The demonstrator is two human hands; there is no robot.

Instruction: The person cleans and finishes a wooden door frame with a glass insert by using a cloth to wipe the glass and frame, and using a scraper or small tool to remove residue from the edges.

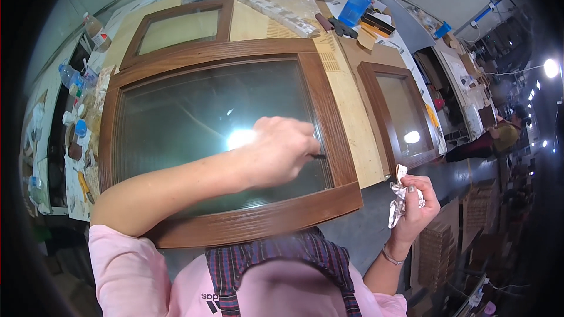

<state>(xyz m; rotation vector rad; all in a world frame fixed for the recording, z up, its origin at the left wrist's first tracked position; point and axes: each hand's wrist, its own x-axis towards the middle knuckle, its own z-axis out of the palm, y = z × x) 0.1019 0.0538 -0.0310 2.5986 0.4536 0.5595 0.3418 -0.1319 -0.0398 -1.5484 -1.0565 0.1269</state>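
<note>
A large brown wooden door with a glass pane (235, 227) lies flat in front of me. My left hand (282, 148) reaches across the glass to the inner edge of its right-hand frame. The fingers are closed on a small dark thin tool (319, 157); only its tip shows, so I cannot tell its kind. Off the door's near right corner, my right hand (418, 202) pinches a crumpled white cloth with dark smudges (397, 206) between thumb and fingers.
A smaller glazed wooden door (130, 47) lies beyond, and another (376, 103) to the right. Past them stand a blue water bottle (355, 6) and tools. Plastic bottles (71, 75) crowd the left side. A person (490, 140) is at the far right.
</note>
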